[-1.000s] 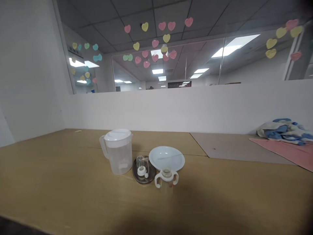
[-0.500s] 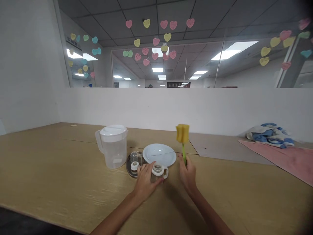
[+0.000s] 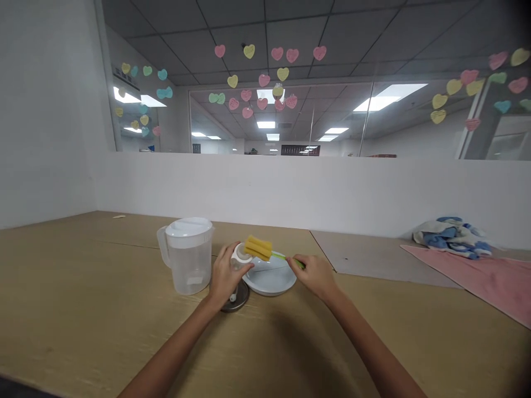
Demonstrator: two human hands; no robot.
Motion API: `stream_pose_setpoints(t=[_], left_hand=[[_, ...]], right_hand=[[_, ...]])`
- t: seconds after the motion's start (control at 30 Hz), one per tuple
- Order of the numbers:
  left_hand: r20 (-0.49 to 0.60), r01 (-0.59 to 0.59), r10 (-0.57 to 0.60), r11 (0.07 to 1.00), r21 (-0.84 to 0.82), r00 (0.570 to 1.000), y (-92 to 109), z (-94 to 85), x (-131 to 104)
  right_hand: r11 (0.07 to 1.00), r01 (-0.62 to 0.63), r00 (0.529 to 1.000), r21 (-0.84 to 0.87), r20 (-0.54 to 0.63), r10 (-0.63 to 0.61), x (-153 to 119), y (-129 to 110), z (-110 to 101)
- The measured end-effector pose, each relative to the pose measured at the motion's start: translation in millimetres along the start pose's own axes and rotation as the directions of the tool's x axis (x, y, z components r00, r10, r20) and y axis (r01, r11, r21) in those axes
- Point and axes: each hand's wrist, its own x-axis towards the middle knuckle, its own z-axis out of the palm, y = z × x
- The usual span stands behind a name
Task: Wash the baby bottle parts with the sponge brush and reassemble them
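Observation:
My left hand (image 3: 224,276) is closed around a baby bottle (image 3: 239,256) with a white rim, its mouth tilted to the right. In my right hand (image 3: 313,271) is the green handle of a bottle brush (image 3: 258,248). The yellow sponge head points left and meets the bottle's mouth; whether its tip is inside I cannot tell. Below them lies a white bowl (image 3: 269,284). A dark round tray (image 3: 238,303) sits left of the bowl, partly covered by my left hand. Small bottle parts on it are mostly hidden.
A clear plastic pitcher (image 3: 191,265) with a white lid stands left of my left hand. At the far right, a blue and white cloth (image 3: 454,237) lies crumpled beside a pink cloth (image 3: 493,279). A white wall (image 3: 265,188) with a window above runs behind the table.
My left hand has raised the bottle off the table and tipped it to the right. The brush has swung from upright to nearly level, its sponge brought to the bottle's mouth.

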Motion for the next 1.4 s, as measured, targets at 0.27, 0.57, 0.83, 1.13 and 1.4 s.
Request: stream_pose_setpoints(t=[0.27,0.57,0.83,1.13,1.4], left_hand=[[0.042,-0.068,0.066,0.996,0.051,0.997,-17,20.6,6],[-0.054,0.000,-0.001,1.000,-0.014,0.999,-8,29.5,0],[-0.071,0.037,-0.046,0.992,-0.121,0.996,-8,36.1,-9],[-0.034,-0.159,0.156,0.979,-0.126,0.987,-5,40.3,0],[0.161,-0.429,0.422,0.903,0.010,0.892,0,48.7,37]], right_hand=[[0.973,0.022,0.996,-0.228,0.086,-0.002,19,-17,-31],[0.997,-0.071,0.996,0.012,0.058,0.070,22,-12,-44],[0.991,-0.134,0.990,-0.027,0.035,0.135,9,-26,-69],[0.958,-0.237,0.966,-0.162,0.069,0.250,-9,-42,-91],[0.912,-0.316,0.932,-0.263,0.096,0.350,11,-46,-64]])
